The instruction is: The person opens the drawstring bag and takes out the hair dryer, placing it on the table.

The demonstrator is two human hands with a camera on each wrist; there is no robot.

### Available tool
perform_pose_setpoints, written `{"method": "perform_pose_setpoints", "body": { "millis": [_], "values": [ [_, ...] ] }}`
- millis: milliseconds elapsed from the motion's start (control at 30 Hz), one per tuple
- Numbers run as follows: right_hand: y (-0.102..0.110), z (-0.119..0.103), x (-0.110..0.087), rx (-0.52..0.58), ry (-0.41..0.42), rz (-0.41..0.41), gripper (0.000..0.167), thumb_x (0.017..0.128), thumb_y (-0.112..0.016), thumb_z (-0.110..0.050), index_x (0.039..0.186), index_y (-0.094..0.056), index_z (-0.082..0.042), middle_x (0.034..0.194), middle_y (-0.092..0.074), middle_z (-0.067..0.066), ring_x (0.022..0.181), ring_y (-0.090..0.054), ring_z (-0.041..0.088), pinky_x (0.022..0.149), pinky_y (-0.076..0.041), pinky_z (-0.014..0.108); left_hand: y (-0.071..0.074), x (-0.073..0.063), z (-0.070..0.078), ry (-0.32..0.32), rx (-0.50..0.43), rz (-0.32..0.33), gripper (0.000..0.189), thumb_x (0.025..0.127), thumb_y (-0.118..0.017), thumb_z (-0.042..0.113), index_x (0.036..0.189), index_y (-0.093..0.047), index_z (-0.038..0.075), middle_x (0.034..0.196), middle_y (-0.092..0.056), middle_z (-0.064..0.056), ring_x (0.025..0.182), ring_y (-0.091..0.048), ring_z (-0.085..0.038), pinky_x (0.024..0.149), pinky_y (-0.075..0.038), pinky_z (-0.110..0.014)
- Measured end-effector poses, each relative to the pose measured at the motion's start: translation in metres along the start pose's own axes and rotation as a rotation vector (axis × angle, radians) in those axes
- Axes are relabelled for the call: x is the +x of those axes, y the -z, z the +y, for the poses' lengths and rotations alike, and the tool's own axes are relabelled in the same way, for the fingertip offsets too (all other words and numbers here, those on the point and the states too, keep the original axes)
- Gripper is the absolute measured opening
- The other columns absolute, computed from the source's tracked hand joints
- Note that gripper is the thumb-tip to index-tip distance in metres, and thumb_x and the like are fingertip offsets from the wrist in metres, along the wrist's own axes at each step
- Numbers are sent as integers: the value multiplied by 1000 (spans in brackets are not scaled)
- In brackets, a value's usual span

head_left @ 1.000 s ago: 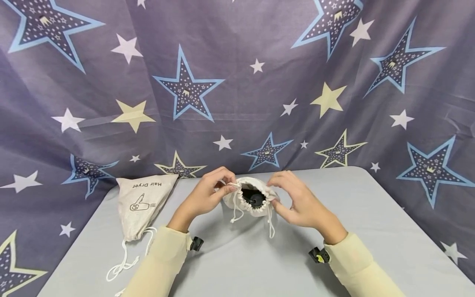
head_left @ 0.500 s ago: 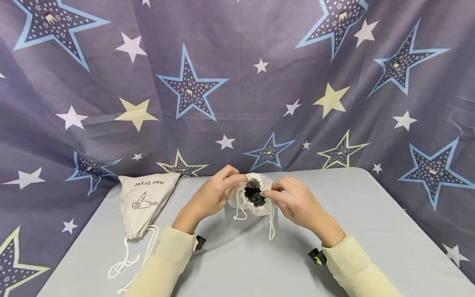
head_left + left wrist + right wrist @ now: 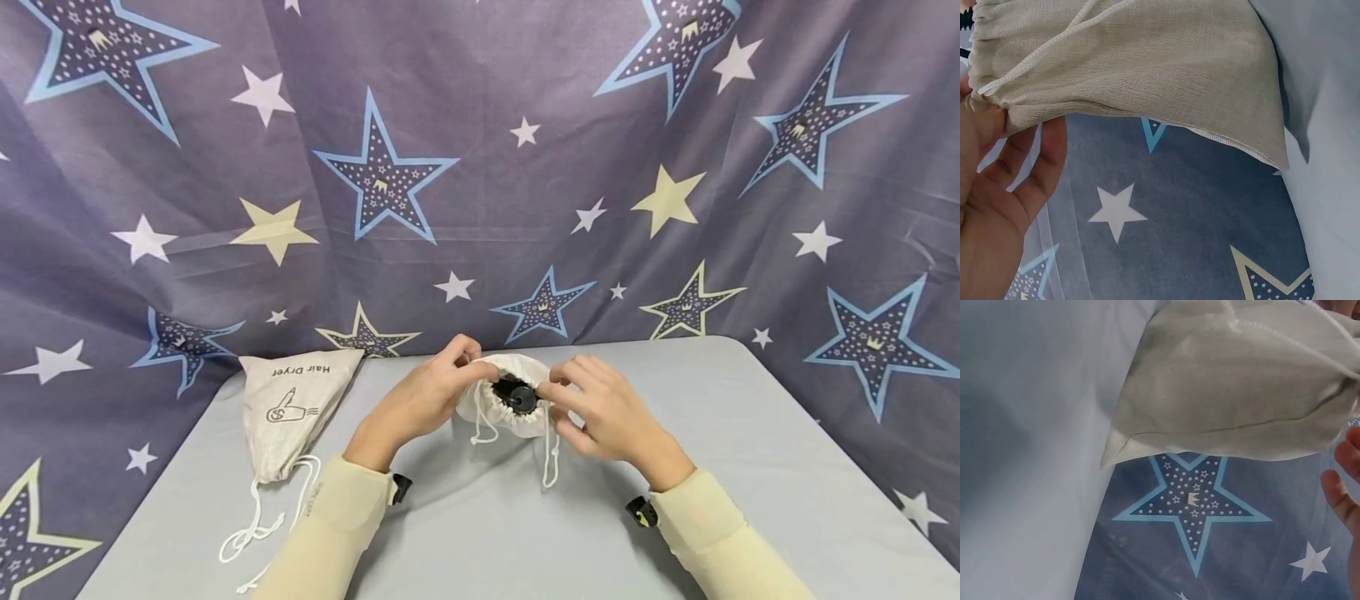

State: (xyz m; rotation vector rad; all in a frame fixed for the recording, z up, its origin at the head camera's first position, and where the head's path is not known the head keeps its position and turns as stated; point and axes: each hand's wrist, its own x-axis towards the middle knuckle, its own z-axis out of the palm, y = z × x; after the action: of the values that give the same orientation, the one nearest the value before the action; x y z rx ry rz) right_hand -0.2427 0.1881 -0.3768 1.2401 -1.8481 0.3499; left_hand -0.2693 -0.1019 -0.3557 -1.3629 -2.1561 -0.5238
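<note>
A cream drawstring bag (image 3: 517, 367) stands on the table, its gathered mouth tipped toward me. Inside the opening shows a round black part (image 3: 522, 400); in the left wrist view a ribbed black piece (image 3: 966, 19) pokes out past the rim. My left hand (image 3: 420, 400) pinches the left side of the rim between thumb and fingers. At the right side of the mouth, my right hand (image 3: 611, 412) grips the rim with curled fingers. White drawstrings (image 3: 551, 462) dangle from both sides of the bag. Most of what the bag contains is hidden.
To the left lies a flat drawstring bag (image 3: 292, 417) printed "Hair Dryer", its white cords (image 3: 243, 537) trailing toward my left sleeve. A grey cloth covers the table (image 3: 480, 533). Behind the table's back edge hangs a purple curtain (image 3: 480, 208) with stars.
My left hand has moved slightly right along the rim. My right fingertips dipped over the opening, then drew back to its right edge. The black part sits a little further right.
</note>
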Motion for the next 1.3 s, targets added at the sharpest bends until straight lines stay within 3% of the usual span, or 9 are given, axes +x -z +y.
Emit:
{"method": "perform_pose_setpoints", "body": {
  "millis": [200, 333, 600, 767, 1033, 1300],
  "values": [
    [-3, 2, -4, -5, 1, -75, 25, 88, -65, -29, 107, -69, -15, 106, -63, 8, 87, -57, 25, 75, -50, 41, 3, 0, 0, 10, -22, -10, 23, 90, -62, 14, 111, -69, 21, 110, -52, 2, 82, -53, -9, 67, -49, -25],
    [-7, 2, -7, 19, -15, -68, 18, 93, -67, -25, 107, -71, -14, 109, -64, 10, 87, -59, 24, 74, -51, 39, 4, 2, -1, -19, -28, -8, 14, 96, -70, 27, 109, -70, 20, 108, -54, 2, 86, -54, -9, 71, -50, -27],
    [-10, 4, -5, 101, -31, 96, 17, 89, -64, -10, 103, -72, -4, 103, -69, 9, 85, -62, 23, 74, -52, 37, 5, 4, -4, -57, 25, 97, 16, 92, -74, 23, 106, -71, 16, 119, -57, -6, 104, -55, -21, 83, -53, -37],
    [-2, 6, -1, 71, -31, 165, 16, 86, -62, -7, 98, -71, -2, 99, -70, 10, 83, -63, 25, 75, -53, 39, 7, 6, -2, -92, 80, 127, 12, 94, -72, 18, 105, -72, 15, 115, -58, -4, 101, -53, -23, 83, -52, -36],
    [10, 9, 4, -23, -29, 127, 19, 83, -61, -9, 99, -71, -5, 96, -67, 8, 78, -58, 25, 67, -47, 40, 12, 7, 3, -73, 91, 89, 13, 95, -69, 16, 108, -71, 14, 118, -58, -3, 103, -54, -23, 88, -52, -35],
    [17, 16, 2, -94, -57, 87, 23, 84, -53, -8, 100, -71, -8, 95, -66, 7, 77, -57, 24, 62, -44, 39, 21, 2, -4, -26, 110, 56, 12, 96, -70, 20, 108, -70, 16, 115, -58, -3, 98, -54, -22, 85, -50, -34]
  ]
}}
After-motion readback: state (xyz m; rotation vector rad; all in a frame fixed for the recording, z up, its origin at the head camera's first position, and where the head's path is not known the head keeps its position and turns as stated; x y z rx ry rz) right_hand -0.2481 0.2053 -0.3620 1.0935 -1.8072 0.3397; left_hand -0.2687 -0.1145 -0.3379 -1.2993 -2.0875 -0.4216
